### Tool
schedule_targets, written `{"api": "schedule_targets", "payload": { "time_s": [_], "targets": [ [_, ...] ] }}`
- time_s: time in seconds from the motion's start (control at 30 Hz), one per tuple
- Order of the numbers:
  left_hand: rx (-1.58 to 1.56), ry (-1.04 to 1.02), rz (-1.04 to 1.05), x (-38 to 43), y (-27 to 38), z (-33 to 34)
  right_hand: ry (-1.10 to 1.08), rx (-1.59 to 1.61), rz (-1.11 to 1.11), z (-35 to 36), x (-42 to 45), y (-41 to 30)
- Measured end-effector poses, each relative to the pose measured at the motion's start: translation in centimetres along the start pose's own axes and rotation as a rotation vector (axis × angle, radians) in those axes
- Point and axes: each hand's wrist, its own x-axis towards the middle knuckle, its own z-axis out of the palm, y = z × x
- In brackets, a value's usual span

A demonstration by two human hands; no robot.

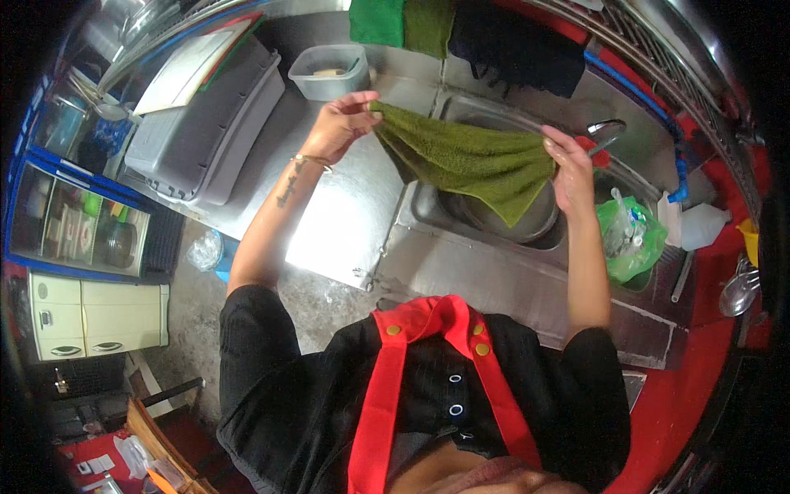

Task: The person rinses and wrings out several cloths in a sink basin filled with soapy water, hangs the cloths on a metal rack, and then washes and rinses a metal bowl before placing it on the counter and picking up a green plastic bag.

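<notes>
An olive-green towel (469, 151) is stretched between my two hands above the sink. My left hand (345, 117) pinches one upper corner, near a clear plastic tub. The opposite upper edge is gripped by my right hand (569, 167), close to the faucet (605, 133). The cloth sags in folds, and one pointed corner hangs down over the steel sink basin (426, 207). Behind that corner, a round pan or basin (546, 219) sits in the sink, partly hidden by the towel.
The plastic tub (302, 80) and a grey lidded bin (197, 129) with a white board (197, 62) stand on the steel counter. Dark cloths (518, 49) hang at the back. Right of the sink are a green plastic bag (636, 247) and a translucent jug (703, 228).
</notes>
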Motion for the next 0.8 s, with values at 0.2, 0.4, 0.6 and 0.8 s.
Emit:
{"api": "schedule_targets", "payload": {
  "time_s": [0.2,0.4,0.6,0.8],
  "targets": [
    [-0.099,-0.101,-0.040,-1.7,2.2,0.1,-0.225,0.008,0.176,0.5,-3.0,-3.3],
    [0.125,-0.334,-0.434,-0.7,-6.2,1.2,-0.218,-0.079,0.331,0.1,-2.6,3.4],
    [0.336,-0.208,-0.228,-1.6,-6.1,-0.3,0.020,-0.760,-0.157,-3.3,-3.6,3.1],
    [1.360,-0.301,0.361,-3.5,-3.6,0.3,-0.018,-1.196,-0.163,-4.4,-6.0,0.7]
  ]
}}
